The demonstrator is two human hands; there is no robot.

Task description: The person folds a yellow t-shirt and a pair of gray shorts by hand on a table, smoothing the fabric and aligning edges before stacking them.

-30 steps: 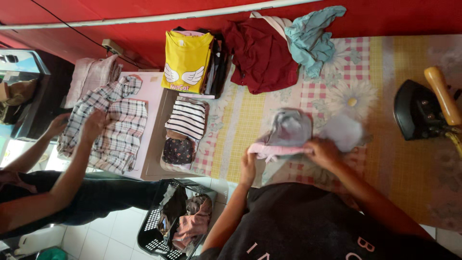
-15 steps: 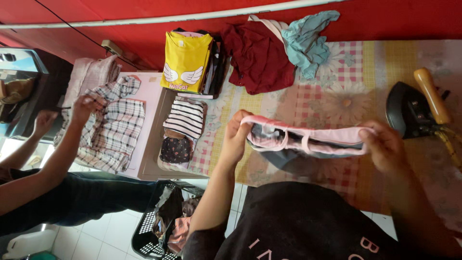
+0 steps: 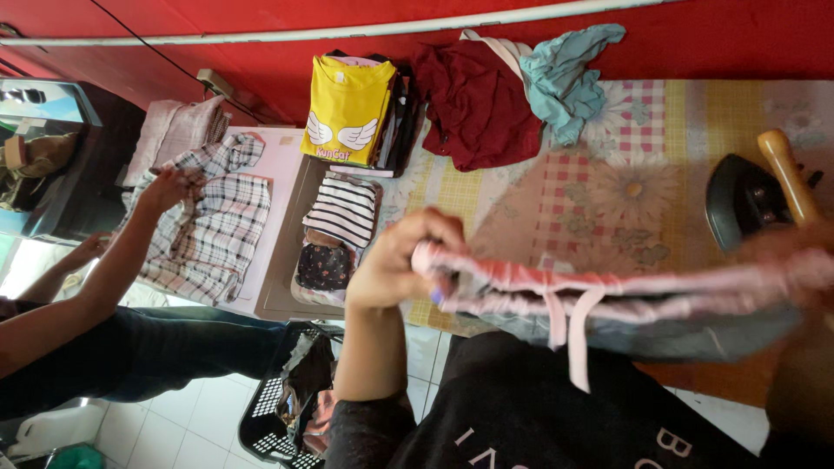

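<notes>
Left hand (image 3: 395, 265), right hand (image 3: 795, 265) fists clenched on pink waistband garment (image 3: 608, 291), stretched above checked floral table cover (image 3: 565, 195). Red wall (image 3: 261, 65) behind; tiled floor (image 3: 200, 426).

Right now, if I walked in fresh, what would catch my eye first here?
Probably the pink garment stretched taut in the foreground between the left hand and the blurred right hand. Behind it, a bright yellow shirt with white wings tops a folded stack against the red wall, and a dark iron with a wooden handle sits at the right. At far left, another person smooths a plaid shirt.
</notes>
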